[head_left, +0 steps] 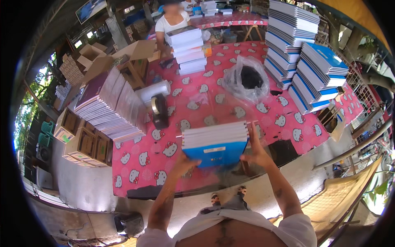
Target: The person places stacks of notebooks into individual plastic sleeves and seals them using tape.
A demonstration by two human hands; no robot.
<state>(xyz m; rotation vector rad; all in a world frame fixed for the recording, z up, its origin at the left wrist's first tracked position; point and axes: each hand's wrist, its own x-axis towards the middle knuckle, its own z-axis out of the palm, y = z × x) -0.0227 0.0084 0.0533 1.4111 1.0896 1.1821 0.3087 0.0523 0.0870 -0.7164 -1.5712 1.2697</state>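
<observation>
Between my hands, a small stack of blue-covered books [220,151] stands on edge at the table's near side, blue cover toward me and white page edges up. My left hand [186,164] grips its left end, thumb on the front cover. Around the right end closes my right hand [256,151], fingers along the side and thumb at the front. Whether the stack's lower edge rests on the table, I cannot tell. Beyond it lies a clear plastic bag with something black inside [248,78]. A black tape dispenser [159,112] sits to the left.
Tall stacks of blue and white books [288,45] rise at the right. A plastic-wrapped row of books [109,107] stands left, near cardboard boxes [84,142]. Across the pink patterned table [197,109], a person [170,22] is behind another book stack [187,51].
</observation>
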